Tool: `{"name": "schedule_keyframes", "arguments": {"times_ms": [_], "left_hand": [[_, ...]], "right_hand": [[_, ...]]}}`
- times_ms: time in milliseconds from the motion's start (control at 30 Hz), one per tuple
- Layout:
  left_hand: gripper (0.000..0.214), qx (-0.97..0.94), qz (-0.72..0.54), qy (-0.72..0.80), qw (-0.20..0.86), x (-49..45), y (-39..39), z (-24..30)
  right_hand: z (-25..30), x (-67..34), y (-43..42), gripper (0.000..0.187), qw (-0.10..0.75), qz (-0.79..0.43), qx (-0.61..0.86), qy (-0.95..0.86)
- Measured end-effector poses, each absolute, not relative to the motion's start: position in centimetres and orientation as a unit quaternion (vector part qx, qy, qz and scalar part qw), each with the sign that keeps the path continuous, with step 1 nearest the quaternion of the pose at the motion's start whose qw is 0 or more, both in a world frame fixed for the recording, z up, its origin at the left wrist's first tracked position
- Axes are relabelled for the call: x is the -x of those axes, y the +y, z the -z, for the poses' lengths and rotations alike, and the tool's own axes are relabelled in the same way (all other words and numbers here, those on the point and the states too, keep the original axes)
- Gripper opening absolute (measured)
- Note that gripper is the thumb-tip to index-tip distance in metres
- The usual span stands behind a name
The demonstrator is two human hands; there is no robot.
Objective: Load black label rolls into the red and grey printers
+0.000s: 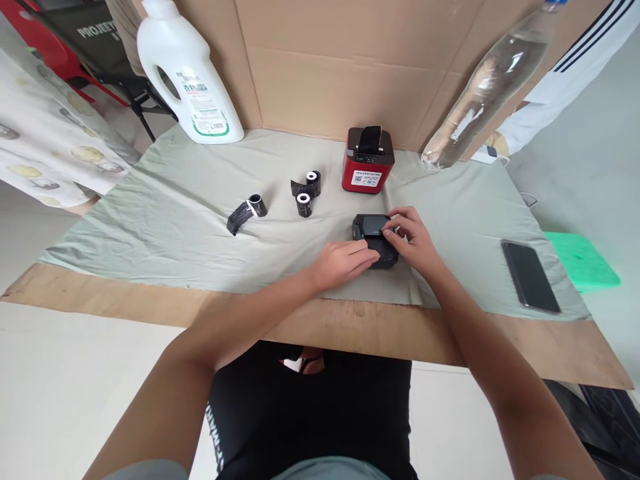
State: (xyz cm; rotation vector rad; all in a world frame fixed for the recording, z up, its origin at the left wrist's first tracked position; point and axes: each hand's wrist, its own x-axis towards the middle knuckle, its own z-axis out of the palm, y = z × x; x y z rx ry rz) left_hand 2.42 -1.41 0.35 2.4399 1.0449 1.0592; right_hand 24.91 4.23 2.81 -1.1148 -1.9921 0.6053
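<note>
A small black printer (376, 225) with a dark glossy panel sits near the table's front edge. The fingers of my left hand (345, 262) are drawn together against its front part, where a dark surface, perhaps black paper, shows. My right hand (411, 241) grips its right side, with bent fingers over the panel's edge. What lies under the fingertips is hidden. Behind it stands a red printer (363, 179) with a black strip (370, 140) sticking up from its top. To the left are a partly unrolled black paper roll (257, 206) and two more rolls, including a front roll (303, 206).
A white detergent bottle (197, 80) stands at the back left, by a cardboard panel (320, 73). A large clear bottle (493, 83) leans at the back right. A phone (530, 277) lies on the right of the cloth (165, 213). Other people are at both sides.
</note>
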Motion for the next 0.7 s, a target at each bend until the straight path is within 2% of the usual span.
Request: {"name": "schedule_keyframes", "arguments": {"times_ms": [100,267,367,467,700], "left_hand": [[0.042,-0.84,-0.382,0.356,0.149,-2.4,-1.6,-0.3],[0.035,-0.797,-0.421,0.389,0.187,-2.2,-1.7,-0.4],[0.058,-0.742,-0.426,0.451,0.254,-2.0,-1.3,-0.7],[0.07,-0.726,-0.396,0.476,0.301,-1.8,-0.7,-0.8],[0.07,-0.741,-0.358,0.487,0.291,-1.7,-0.8,-0.9]], "right_hand": [[-2.0,-24.9,4.6,0.022,0.417,-0.276,0.466,-0.73],[-0.7,-25.5,5.8,0.056,0.399,-0.385,0.483,-0.678],[-0.4,-26.0,6.1,0.069,0.373,-0.429,0.486,-0.664],[-0.4,-26.1,6.4,0.071,0.354,-0.446,0.486,-0.664],[-0.2,-25.6,5.7,0.07,0.389,-0.451,0.499,-0.629]]}}
